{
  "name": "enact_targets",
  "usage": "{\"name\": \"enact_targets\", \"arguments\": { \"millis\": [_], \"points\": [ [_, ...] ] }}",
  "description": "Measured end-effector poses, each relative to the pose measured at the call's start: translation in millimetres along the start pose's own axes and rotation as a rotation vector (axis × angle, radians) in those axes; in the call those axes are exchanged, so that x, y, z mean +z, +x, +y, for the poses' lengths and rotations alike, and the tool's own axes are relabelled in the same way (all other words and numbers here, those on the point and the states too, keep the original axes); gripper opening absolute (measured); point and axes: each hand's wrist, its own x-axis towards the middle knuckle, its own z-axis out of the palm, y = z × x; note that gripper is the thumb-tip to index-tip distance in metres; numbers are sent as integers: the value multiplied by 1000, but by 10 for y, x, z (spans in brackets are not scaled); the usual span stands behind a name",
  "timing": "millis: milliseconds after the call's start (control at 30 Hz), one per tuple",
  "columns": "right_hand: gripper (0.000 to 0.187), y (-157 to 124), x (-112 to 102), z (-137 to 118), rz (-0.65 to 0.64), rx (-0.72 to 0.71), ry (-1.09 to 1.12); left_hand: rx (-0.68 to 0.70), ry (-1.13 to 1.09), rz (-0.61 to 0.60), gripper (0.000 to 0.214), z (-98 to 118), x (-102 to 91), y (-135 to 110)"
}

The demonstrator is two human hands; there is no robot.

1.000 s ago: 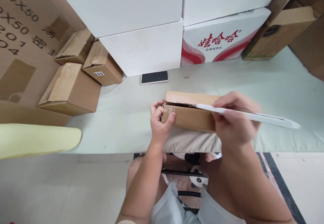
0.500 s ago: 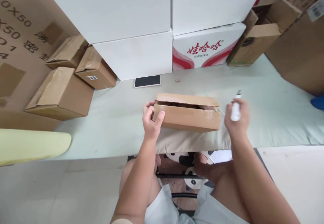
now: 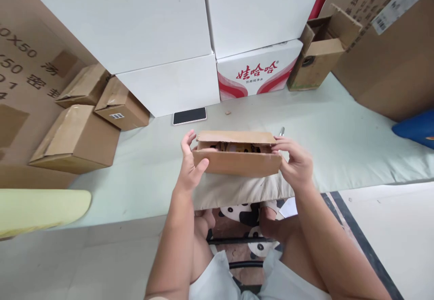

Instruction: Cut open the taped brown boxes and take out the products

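Observation:
A small brown cardboard box (image 3: pixel 237 164) sits near the front edge of the covered surface, its top flaps parted. Something with yellow and dark print shows through the gap, too shaded to name. My left hand (image 3: pixel 192 166) grips the left end of the box, thumb on the front side and some fingers at the opening. At the right end, my right hand (image 3: pixel 296 162) holds the corner by the opening, fingers at the flap edge. Just behind my right hand lies the cutter (image 3: pixel 282 131); only its metal tip shows, the rest is hidden.
A phone (image 3: pixel 190 116) lies behind the box, beside a small brown scrap (image 3: pixel 228 113). White cartons (image 3: pixel 166 87) form a wall at the back. Brown boxes (image 3: pixel 77 141) stand at the left, an open carton (image 3: pixel 315 60) at the back right. A blue object (image 3: pixel 415 128) is at the right.
My right hand has put the cutter down and moved left onto the right end of the box. The gap between the flaps has widened. My view has shifted a little.

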Motion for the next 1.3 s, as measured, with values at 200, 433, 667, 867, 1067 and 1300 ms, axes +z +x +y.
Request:
{"name": "enact_targets", "arguments": {
  "millis": [200,433,667,867,1067,1300],
  "points": [
    [44,49,3,-133,-239,-152,-85,-28,58,-25,71,201,-80,-14],
    [69,3,28,-189,-466,-71,-148,-61,-181,268,63,192,-99,14],
    [72,-183,185,-151,-214,-22,14,-125,-139,423,55,187,-100,41],
    [61,-272,276,-35,-70,8,223,-100,-152,478,38,318,-212,-56],
    [115,-223,155,180,-388,-8,337,90,324,211,20,1103,-275,282],
    [130,-270,61,305,-518,43,241,-224,552,-1228,28,1706,483,1238]
  ]
}}
